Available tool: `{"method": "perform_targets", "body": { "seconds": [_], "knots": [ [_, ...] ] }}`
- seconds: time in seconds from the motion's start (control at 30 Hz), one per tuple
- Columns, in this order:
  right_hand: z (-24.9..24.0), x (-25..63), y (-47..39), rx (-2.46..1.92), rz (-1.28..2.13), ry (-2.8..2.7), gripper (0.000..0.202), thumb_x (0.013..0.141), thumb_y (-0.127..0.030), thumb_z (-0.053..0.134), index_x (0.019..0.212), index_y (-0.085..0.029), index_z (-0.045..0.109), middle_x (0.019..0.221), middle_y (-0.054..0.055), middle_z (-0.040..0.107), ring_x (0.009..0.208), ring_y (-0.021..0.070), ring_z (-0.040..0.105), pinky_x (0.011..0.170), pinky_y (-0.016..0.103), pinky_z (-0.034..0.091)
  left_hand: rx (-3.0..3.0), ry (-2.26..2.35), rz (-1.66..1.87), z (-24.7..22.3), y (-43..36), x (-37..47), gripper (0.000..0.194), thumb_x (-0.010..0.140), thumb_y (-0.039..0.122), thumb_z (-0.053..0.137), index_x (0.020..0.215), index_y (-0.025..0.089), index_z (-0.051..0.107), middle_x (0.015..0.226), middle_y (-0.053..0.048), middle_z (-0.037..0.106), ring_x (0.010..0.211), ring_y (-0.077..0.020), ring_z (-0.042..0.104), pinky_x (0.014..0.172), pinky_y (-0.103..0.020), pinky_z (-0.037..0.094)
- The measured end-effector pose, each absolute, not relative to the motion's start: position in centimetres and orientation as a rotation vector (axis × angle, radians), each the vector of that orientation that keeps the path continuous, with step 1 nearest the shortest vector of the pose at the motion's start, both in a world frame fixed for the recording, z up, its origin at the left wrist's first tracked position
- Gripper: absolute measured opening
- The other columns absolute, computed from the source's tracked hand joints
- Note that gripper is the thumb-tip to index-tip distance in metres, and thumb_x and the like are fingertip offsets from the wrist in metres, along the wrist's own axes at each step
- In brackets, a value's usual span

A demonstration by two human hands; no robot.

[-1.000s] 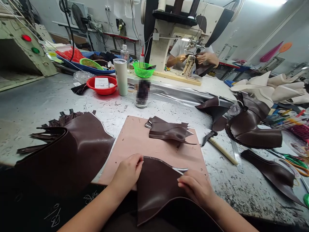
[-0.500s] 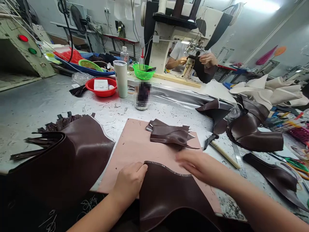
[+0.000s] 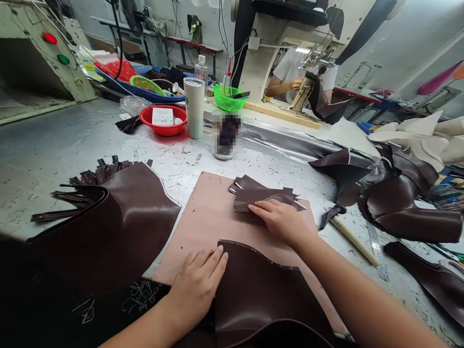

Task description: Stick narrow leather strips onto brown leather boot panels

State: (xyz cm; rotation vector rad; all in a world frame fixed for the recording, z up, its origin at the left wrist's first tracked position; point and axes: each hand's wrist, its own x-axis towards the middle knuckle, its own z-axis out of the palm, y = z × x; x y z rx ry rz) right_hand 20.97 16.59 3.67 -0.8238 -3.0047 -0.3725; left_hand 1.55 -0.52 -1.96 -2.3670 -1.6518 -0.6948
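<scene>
A large dark brown leather piece (image 3: 261, 290) lies over the front of the pink board (image 3: 203, 217), its curved edge facing away from me. My left hand (image 3: 201, 278) rests flat at its left corner, fingers extended. Farther back on the board is a small stack of brown leather pieces (image 3: 250, 195). My right hand (image 3: 277, 217) lies on the right part of that stack with its fingers spread; what is under the palm is hidden.
Folded brown leather (image 3: 141, 203) lies on the left. A red bowl (image 3: 168, 128), a white tumbler (image 3: 195, 108) and a glass jar stand behind. Right are a wooden stick (image 3: 355, 240), a steel ruler (image 3: 377, 251) and more leather. A person sits at a sewing machine (image 3: 250, 72).
My right hand has moved from above the board onto the small stack. My left fingers have gone from gripping the leather corner to lying flat on it. The view has shifted slightly.
</scene>
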Motion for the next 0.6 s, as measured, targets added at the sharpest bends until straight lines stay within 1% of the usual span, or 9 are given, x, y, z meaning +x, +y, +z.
{"method": "perform_targets", "body": {
  "seconds": [0.1,0.27,0.5,0.6],
  "knots": [
    [3.3,19.9,13.6,-0.707,-0.508,-2.885,0.032,0.086,-0.009,0.044,0.114,-0.015,0.060,0.105,0.008,0.065,0.080,0.0196,0.054,0.066,0.032,0.038,-2.387,-1.642,-0.660,-2.0,-0.6,1.7,0.033,0.086,0.009,0.038,0.108,0.016,0.061,0.112,-0.002,0.064,0.094,-0.0191,0.055,0.080,-0.033,0.038],
    [3.1,17.9,10.2,-0.725,-0.530,-2.876,0.030,0.088,-0.011,0.042,0.112,-0.011,0.061,0.096,0.010,0.065,0.074,0.0193,0.050,0.059,0.033,0.033,-2.404,-1.632,-0.617,-1.8,-0.7,1.9,0.034,0.085,0.009,0.038,0.108,0.015,0.061,0.113,-0.003,0.063,0.097,-0.0194,0.054,0.082,-0.032,0.038],
    [3.6,17.8,9.0,-0.761,-0.571,-2.946,0.032,0.085,-0.008,0.044,0.111,-0.010,0.061,0.085,0.009,0.064,0.070,0.0197,0.048,0.056,0.032,0.031,-2.414,-1.616,-0.599,-1.6,-0.7,1.8,0.033,0.085,0.010,0.038,0.108,0.013,0.061,0.113,-0.004,0.063,0.098,-0.0194,0.054,0.080,-0.032,0.038],
    [3.5,17.9,8.7,-0.777,-0.585,-2.969,0.031,0.085,-0.009,0.045,0.111,-0.011,0.062,0.085,0.008,0.064,0.070,0.0196,0.048,0.056,0.032,0.031,-2.414,-1.616,-0.599,-1.7,-0.7,1.8,0.032,0.085,0.010,0.039,0.108,0.013,0.061,0.113,-0.004,0.063,0.098,-0.0197,0.054,0.081,-0.033,0.038]
  ]
}}
